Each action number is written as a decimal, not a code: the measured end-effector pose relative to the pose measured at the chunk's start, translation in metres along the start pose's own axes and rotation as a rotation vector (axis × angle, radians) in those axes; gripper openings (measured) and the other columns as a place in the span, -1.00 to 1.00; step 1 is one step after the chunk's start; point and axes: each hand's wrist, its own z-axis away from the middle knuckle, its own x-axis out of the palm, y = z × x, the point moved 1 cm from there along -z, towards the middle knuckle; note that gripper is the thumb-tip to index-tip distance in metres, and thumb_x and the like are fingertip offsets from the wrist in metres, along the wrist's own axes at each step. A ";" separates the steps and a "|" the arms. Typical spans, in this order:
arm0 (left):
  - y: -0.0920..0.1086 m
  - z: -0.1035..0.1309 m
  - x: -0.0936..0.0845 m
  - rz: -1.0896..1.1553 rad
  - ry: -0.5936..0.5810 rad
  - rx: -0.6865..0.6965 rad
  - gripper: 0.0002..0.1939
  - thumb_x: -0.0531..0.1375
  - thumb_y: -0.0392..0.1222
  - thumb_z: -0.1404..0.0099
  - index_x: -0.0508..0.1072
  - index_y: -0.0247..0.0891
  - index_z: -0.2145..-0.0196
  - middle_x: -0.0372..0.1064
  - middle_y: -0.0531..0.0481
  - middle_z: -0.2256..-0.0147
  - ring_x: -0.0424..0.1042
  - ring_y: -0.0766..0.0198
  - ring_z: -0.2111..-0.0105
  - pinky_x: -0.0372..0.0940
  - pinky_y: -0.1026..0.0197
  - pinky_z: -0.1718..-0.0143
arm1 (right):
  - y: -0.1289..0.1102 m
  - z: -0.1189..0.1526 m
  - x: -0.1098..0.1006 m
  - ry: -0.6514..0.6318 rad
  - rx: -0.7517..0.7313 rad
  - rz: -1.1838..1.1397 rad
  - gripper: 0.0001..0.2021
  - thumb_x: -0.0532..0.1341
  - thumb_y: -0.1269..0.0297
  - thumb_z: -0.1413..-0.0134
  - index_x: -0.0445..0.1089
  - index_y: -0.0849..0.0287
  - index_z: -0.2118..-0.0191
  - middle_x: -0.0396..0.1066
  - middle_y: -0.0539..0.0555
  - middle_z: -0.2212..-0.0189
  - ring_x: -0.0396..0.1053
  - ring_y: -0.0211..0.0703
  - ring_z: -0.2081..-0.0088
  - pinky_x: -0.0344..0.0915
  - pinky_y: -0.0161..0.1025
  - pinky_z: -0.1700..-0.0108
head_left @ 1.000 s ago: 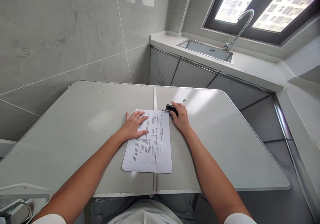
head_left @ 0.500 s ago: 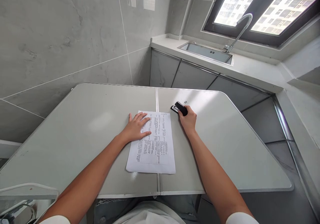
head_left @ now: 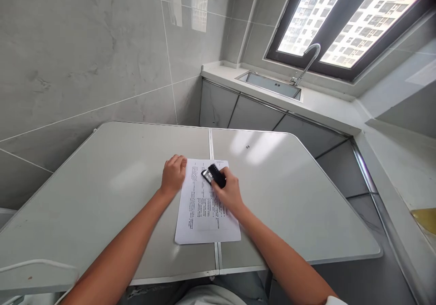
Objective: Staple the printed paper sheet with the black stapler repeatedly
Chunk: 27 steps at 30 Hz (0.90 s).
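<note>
Right hand (head_left: pixel 230 190) clamped round a black-and-silver stapler (head_left: pixel 217 176) over rectangular printed paper (head_left: pixel 204 209); left hand (head_left: pixel 173 174) curls at the paper's edge, grip unclear; glossy worktop (head_left: pixel 289 200) beneath

My right hand (head_left: pixel 229 193) hides part of the stapler (head_left: pixel 216 176) and of the printed paper (head_left: pixel 203 230); toward three o'clock from it, my view's edge crops a yellow object (head_left: pixel 426 219).

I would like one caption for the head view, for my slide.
Right hand holding a black stapler over printed paper, left hand at the paper's edge.
</note>
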 end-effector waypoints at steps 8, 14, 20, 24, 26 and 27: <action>-0.024 -0.011 -0.008 1.030 -0.034 -0.348 -0.39 0.18 0.02 -0.37 -0.12 -0.19 0.63 -0.25 0.16 0.63 -0.17 0.39 0.64 -0.18 0.19 0.55 | 0.005 0.023 0.019 -0.142 -0.102 0.066 -0.86 0.17 0.33 -0.07 0.19 0.04 0.25 0.35 0.02 0.30 0.30 -0.08 0.30 0.19 -0.21 0.30; -0.027 -0.017 -0.013 1.376 -0.080 -0.442 -0.42 0.21 -0.08 -0.31 -0.11 -0.21 0.64 -0.27 0.16 0.63 -0.12 0.41 0.66 -0.09 0.23 0.60 | 0.036 0.021 -0.023 -0.152 -0.152 0.123 -0.90 0.17 0.33 -0.14 0.25 0.05 0.22 0.37 0.05 0.29 0.34 -0.03 0.25 0.26 -0.17 0.24; -0.023 -0.014 -0.012 1.315 -0.120 -0.394 -0.41 0.23 -0.09 -0.34 -0.08 -0.21 0.65 -0.27 0.16 0.62 -0.11 0.42 0.64 -0.10 0.23 0.58 | 0.078 0.032 -0.092 -0.146 -0.086 0.222 -0.89 0.18 0.24 -0.24 0.30 0.07 0.14 0.40 0.05 0.29 0.34 -0.06 0.30 0.28 -0.16 0.26; -0.022 -0.013 -0.011 1.299 -0.148 -0.378 -0.40 0.24 -0.08 -0.35 -0.07 -0.22 0.65 -0.25 0.17 0.61 -0.12 0.43 0.64 -0.12 0.23 0.57 | 0.096 0.039 -0.117 -0.161 -0.077 0.242 -0.85 0.18 0.16 -0.28 0.30 0.07 0.13 0.40 0.06 0.32 0.33 -0.06 0.33 0.29 -0.14 0.27; -0.021 -0.013 -0.011 1.302 -0.151 -0.370 -0.40 0.24 -0.08 -0.36 -0.06 -0.22 0.65 -0.24 0.17 0.61 -0.12 0.43 0.64 -0.13 0.24 0.57 | 0.099 0.041 -0.121 -0.167 -0.077 0.242 -0.83 0.18 0.13 -0.29 0.31 0.08 0.12 0.41 0.07 0.31 0.33 -0.06 0.34 0.29 -0.14 0.27; -0.021 -0.014 -0.011 1.301 -0.152 -0.370 -0.40 0.24 -0.08 -0.35 -0.06 -0.22 0.65 -0.24 0.17 0.61 -0.12 0.43 0.64 -0.13 0.24 0.57 | 0.100 0.041 -0.122 -0.169 -0.075 0.241 -0.82 0.18 0.12 -0.28 0.31 0.08 0.12 0.41 0.07 0.31 0.32 -0.07 0.34 0.29 -0.14 0.28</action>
